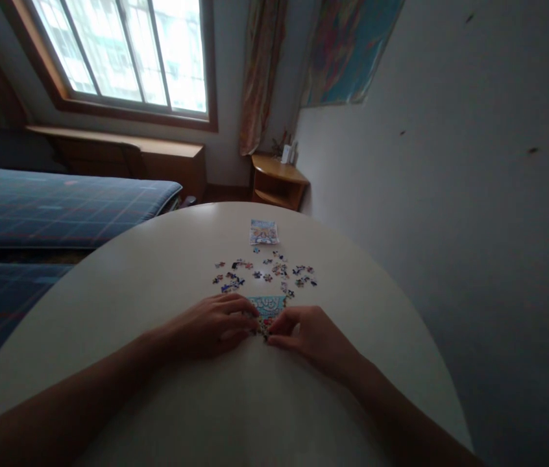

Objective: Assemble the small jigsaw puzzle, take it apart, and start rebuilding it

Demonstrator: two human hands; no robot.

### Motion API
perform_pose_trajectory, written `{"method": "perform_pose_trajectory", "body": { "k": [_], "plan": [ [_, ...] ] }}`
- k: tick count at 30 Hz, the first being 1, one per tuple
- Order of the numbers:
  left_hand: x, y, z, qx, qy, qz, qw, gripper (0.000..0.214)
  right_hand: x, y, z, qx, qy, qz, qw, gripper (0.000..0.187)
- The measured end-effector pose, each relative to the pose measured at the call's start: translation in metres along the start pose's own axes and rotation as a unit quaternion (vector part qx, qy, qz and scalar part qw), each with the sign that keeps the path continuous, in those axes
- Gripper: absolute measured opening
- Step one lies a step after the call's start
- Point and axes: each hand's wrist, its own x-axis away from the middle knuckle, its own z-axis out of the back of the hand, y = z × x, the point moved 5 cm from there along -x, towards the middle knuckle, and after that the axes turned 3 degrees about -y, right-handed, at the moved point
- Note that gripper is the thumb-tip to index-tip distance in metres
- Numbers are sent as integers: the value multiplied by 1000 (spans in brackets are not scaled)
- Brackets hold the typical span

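Observation:
A partly joined jigsaw section [267,306], blue and white on top, lies on the round white table [158,292] between my hands. My left hand [213,323] rests on the table with its fingers curled against the section's left edge. My right hand [311,334] pinches the section's lower right edge with thumb and fingertips. Several loose puzzle pieces [265,272] are scattered just beyond the section. A small reference picture card [263,231] lies flat farther back.
A bed with a blue plaid cover [50,204] stands left of the table. A wooden corner shelf [277,180] and a window [128,52] are at the back. A plain wall [450,194] runs close along the right.

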Motion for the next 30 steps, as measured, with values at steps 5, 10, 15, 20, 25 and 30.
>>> {"method": "perform_pose_trajectory", "body": {
  "k": [5,10,15,20,25,30],
  "plan": [
    [-1,6,0,11,-8,-4,1000,26,2,-1,-1,75,11,22,997,7],
    [-3,14,0,4,-18,-12,1000,33,3,-5,4,146,28,42,988,3],
    [-7,24,1,-15,-40,-40,998,30,4,-7,1,162,26,82,983,14],
    [-9,28,3,-17,-39,-50,998,27,4,-7,-1,165,24,88,982,11],
    [-10,27,2,-16,-50,-46,998,30,3,-8,-2,176,17,86,981,8],
    [-9,25,0,-19,-64,-41,997,29,1,-6,-2,175,28,93,980,8]
  ]
}}
